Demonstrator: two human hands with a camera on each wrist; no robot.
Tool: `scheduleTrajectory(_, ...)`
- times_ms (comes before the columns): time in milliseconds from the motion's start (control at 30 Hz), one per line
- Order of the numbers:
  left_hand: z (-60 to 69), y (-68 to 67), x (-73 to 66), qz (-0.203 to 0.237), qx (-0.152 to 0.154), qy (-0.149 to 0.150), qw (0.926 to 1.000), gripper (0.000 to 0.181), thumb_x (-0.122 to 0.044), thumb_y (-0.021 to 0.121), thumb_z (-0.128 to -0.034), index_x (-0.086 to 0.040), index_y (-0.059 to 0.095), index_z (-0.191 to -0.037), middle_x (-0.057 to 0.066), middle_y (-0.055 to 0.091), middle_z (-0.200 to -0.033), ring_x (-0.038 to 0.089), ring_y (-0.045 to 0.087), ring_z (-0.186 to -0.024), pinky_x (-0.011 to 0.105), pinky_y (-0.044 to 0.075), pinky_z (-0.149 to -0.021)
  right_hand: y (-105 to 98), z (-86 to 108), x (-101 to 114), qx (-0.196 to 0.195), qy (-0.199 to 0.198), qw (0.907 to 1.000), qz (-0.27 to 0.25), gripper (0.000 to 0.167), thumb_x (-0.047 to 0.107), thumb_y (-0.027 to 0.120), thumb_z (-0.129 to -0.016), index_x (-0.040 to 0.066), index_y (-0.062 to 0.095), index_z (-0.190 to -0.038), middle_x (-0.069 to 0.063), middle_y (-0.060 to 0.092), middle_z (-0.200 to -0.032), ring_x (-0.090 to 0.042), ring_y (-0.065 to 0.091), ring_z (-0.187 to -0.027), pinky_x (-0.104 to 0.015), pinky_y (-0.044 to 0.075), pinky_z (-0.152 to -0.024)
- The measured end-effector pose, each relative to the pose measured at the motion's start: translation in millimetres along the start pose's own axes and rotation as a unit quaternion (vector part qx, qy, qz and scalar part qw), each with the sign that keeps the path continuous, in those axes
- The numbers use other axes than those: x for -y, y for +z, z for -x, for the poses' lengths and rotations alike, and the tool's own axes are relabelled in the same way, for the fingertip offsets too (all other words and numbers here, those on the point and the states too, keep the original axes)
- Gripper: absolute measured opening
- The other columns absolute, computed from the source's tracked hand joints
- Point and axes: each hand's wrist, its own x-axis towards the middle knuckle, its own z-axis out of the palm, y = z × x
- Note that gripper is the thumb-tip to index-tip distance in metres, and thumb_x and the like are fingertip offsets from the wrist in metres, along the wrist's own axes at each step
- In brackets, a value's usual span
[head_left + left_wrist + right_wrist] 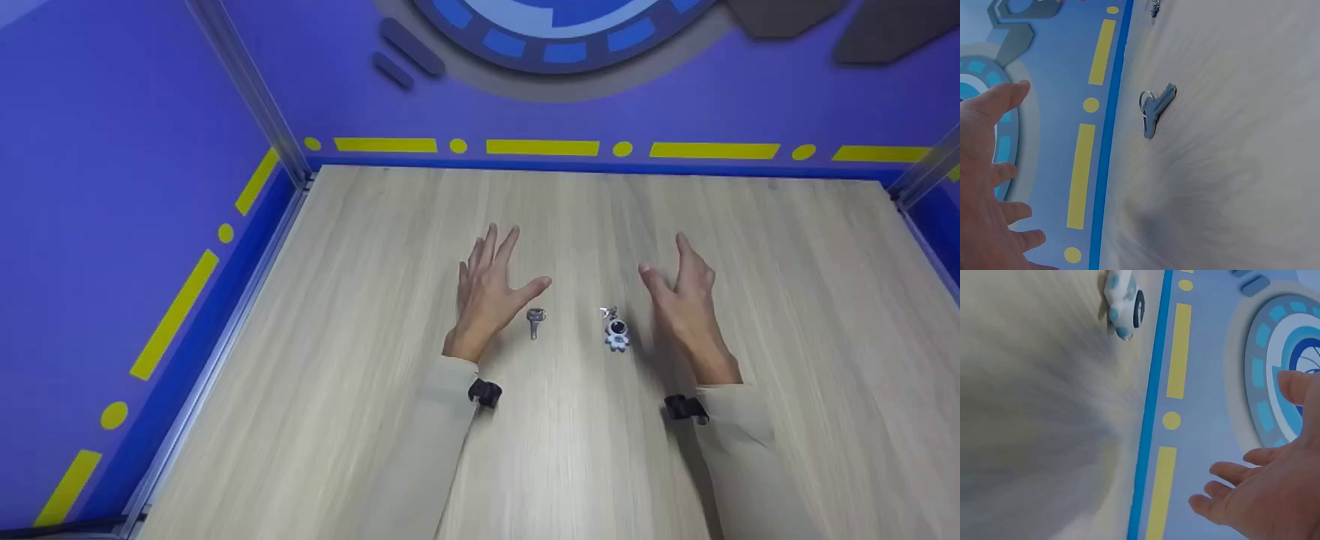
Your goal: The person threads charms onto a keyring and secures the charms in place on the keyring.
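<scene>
A silver key [535,322] with a small ring [1146,101] lies on the wooden table. To its right lies a white astronaut keychain [617,335] with a metal clasp [608,312] at its top; the right wrist view shows part of the astronaut figure [1123,304]. My left hand [491,296] is just left of the key, fingers spread and thumb out, holding nothing. On the other side, my right hand [684,311] hovers right of the astronaut keychain, its thumb apart from the fingers and nothing in it.
The light wooden table [337,300] meets a blue back wall [525,112] with yellow marks. A blue side panel [112,187] and a metal rail [217,337] border the left. Black wrist straps [485,392] sit at both sleeves.
</scene>
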Motion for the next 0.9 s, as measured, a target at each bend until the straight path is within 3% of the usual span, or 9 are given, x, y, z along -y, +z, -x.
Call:
scheduleTrajectory(133, 1.3, 2.7, 0.0, 0.024, -0.003, -0.001, 0.9997, 0.092, -0.057, 0.076, -0.0922, -0.020, 0.037, -0.167, 0.014, 0.018, -0.175, 0.040, 0.020, -0.159, 0.071, 0.017, -0.121, 3, 2.6, -4, 0.004, 0.009, 0.9997, -0.020, 0.074, 0.029, 0.055, -0.110, 0.003, 0.018, -0.168, -0.026, 0.024, -0.170, -0.043, 0.018, -0.157, -0.062, 0.020, -0.124)
scheduleTrajectory(300, 1.5, 4.7, -0.4, 0.049, -0.003, -0.007, 0.9988, 0.086, -0.048, 0.080, -0.0908, -0.015, 0.045, -0.162, 0.014, 0.023, -0.174, 0.039, 0.024, -0.158, 0.064, 0.019, -0.124, 4, 5.1, -8, 0.017, 0.026, 0.9988, -0.039, 0.078, 0.038, 0.056, -0.109, 0.003, 0.019, -0.168, -0.026, 0.028, -0.168, -0.044, 0.024, -0.155, -0.061, 0.025, -0.123)
scheduleTrajectory(467, 4.5, 8.9, -0.3, 0.062, -0.005, 0.000, 0.9981, 0.080, -0.038, 0.084, -0.0906, -0.011, 0.050, -0.158, 0.016, 0.031, -0.170, 0.037, 0.031, -0.155, 0.054, 0.029, -0.123, 5, 4.5, -11, 0.024, 0.029, 0.9982, -0.046, 0.078, 0.037, 0.060, -0.109, 0.000, 0.023, -0.166, -0.028, 0.034, -0.164, -0.045, 0.034, -0.151, -0.057, 0.033, -0.121)
scheduleTrajectory(733, 8.3, 16.4, -2.5, 0.072, 0.004, -0.007, 0.9973, 0.075, -0.032, 0.086, -0.0901, -0.009, 0.054, -0.154, 0.015, 0.041, -0.165, 0.036, 0.043, -0.147, 0.051, 0.043, -0.113, 7, 3.1, -13, 0.040, 0.041, 0.9965, -0.060, 0.076, 0.035, 0.064, -0.108, 0.000, 0.029, -0.164, -0.029, 0.046, -0.156, -0.045, 0.046, -0.142, -0.058, 0.039, -0.116)
scheduleTrajectory(900, 12.1, 18.6, -3.5, 0.070, 0.010, -0.009, 0.9975, 0.046, -0.030, 0.085, -0.0917, -0.008, 0.070, -0.129, 0.009, 0.060, -0.145, 0.028, 0.056, -0.134, 0.041, 0.050, -0.104, 11, 4.3, -14, 0.055, 0.058, 0.9951, -0.058, 0.072, 0.036, 0.064, -0.108, 0.000, 0.034, -0.163, -0.027, 0.054, -0.149, -0.044, 0.053, -0.136, -0.058, 0.042, -0.112)
